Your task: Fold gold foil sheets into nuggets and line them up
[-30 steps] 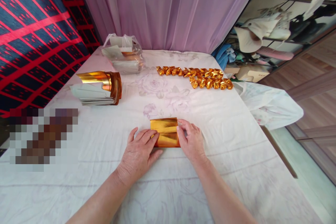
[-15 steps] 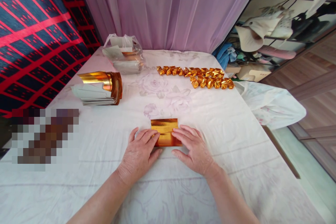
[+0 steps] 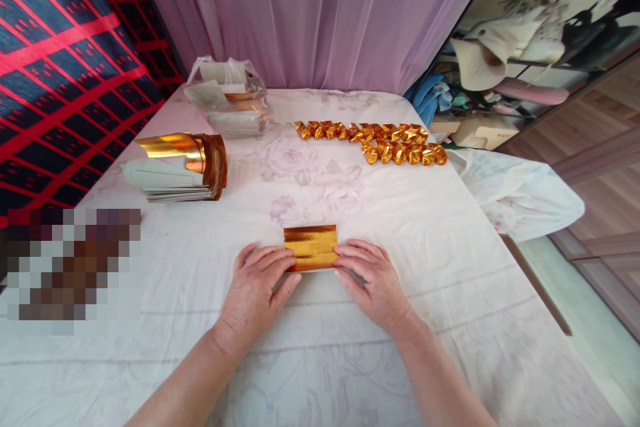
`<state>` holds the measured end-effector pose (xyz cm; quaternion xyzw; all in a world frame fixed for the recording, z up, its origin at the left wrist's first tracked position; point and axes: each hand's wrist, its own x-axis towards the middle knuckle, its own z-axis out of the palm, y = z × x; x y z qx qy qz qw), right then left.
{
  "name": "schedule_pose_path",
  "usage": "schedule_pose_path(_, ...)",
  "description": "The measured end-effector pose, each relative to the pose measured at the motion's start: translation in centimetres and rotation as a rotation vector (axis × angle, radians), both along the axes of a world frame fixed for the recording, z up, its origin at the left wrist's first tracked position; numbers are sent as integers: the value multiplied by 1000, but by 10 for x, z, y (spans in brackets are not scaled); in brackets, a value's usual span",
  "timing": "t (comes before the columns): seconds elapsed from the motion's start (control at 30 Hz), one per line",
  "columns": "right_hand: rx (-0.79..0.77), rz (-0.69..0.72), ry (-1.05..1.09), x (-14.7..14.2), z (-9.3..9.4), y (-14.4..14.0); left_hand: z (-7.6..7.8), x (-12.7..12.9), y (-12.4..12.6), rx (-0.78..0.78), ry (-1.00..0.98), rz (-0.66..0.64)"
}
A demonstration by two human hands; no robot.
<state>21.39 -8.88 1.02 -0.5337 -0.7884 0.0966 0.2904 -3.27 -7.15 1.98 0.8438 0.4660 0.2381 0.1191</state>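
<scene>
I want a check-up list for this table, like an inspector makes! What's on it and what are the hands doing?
Surface: table under a white flowered cloth, creased.
Job's things: a gold sheet folded into a strip lies flat near the front edge.
Clutter: a stack of sheets with its top gold sheet curled, at left; a plastic bag with more sheets behind it; two rows of folded gold pieces at the back; a blurred patch at far left, cannot tell what.
Grippers: left hand and right hand lie flat, fingertips pressing the strip's ends.
Cables: nothing seen.
Surroundings: lilac curtain behind, red-and-black fabric at left, shelves with hats at right.
</scene>
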Motion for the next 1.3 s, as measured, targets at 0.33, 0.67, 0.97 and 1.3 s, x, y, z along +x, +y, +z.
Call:
schedule_pose_path(0.33,-5,-124,76,-11,0,7,-4,1,0,61,28,36)
schedule_pose_path(0.67,-20,-215,7,-18,-1,11,-2,0,-3,130,94,-18)
schedule_pose_path(0.97,-12,-267,-70,-21,0,16,1,-2,-4,124,139,-63)
schedule_pose_path(1.3,3,-295,-162,-24,-1,23,-2,-2,-3,102,100,-46)
